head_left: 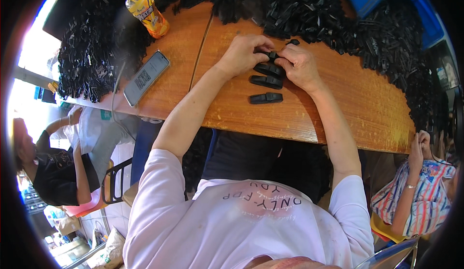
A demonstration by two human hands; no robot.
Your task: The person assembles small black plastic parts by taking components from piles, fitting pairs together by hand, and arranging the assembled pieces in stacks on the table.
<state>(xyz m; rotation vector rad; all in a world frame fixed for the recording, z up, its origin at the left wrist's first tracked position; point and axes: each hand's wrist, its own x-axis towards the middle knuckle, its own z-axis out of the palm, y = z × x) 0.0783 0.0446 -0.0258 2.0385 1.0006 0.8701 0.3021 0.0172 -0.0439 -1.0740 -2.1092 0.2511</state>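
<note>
Black clip (273,56) is clamped in the grip of left hand (247,54) and right hand (300,66) over the desk (367,95), and could be knocked by uneven pressure into similar pieces (266,98) beside the grip.

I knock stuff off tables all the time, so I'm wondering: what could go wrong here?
The phone lies near the edge of the table, so a bump might slide it off. The drink bottle could get knocked over, though its cap is on. The left hand and right hand pinch a black piece close to the big black heap, so it might get mixed in if dropped.
</note>
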